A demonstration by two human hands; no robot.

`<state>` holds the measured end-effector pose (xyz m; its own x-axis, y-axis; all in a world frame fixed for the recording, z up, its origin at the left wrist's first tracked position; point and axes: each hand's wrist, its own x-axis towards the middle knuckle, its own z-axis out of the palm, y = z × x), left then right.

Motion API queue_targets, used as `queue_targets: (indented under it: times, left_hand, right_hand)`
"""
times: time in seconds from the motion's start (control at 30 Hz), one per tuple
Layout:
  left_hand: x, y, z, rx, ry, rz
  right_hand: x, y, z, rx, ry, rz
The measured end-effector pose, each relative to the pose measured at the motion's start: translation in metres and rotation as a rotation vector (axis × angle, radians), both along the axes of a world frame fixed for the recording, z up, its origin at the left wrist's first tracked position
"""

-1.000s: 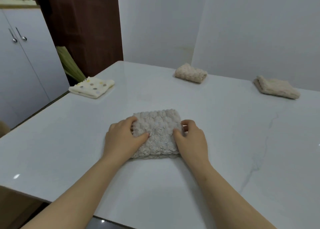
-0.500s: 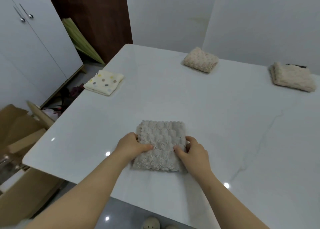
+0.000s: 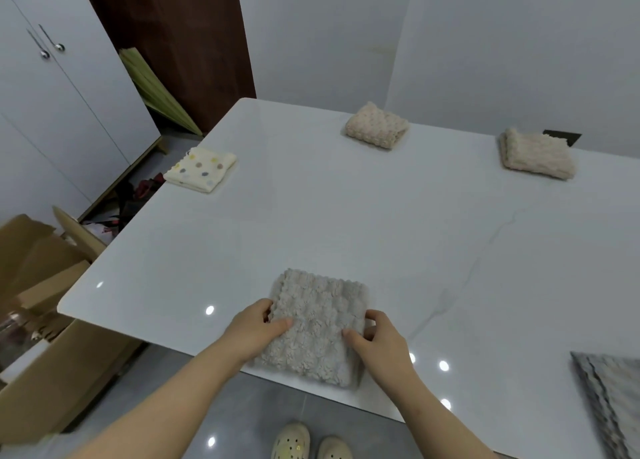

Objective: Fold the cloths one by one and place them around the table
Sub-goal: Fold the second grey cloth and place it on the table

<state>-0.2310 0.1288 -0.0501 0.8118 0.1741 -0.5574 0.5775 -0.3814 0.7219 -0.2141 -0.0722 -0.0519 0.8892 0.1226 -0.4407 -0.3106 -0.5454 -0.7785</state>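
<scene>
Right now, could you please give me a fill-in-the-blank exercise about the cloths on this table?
1. ____ hands grip the grey cloth: the left hand and the right hand.
2. Beyond it, ____ folded cloths lie on the table.
3. The pale cloth at the table's left edge carries coloured ____.
Missing words: Both; three; dots.

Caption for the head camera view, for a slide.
Folded grey cloth gripped by left hand and right hand at the table edge.
</scene>
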Motion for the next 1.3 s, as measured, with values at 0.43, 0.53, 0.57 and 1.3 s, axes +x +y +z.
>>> queue_targets:
  times: [0.43,0.53,0.57,1.3]
  left_hand:
    - [0.003,-0.002,0.009,0.143,0.086,-0.069]
    - [0.006,-0.003,0.009,0.11,0.079,-0.018]
    - [0.007,-0.004,0.01,0.095,0.056,0.019]
    - [0.011,-0.002,0.013,0.16,-0.052,-0.138]
  right_hand:
    - [0.005,-0.004,0.004,-0.034,0.058,0.098]
    - [0.008,-0.003,0.008,-0.012,0.051,0.071]
    - [0.009,-0.002,0.01,0.007,0.047,0.051]
    - [0.009,0.015,0.019,0.02,0.078,0.003]
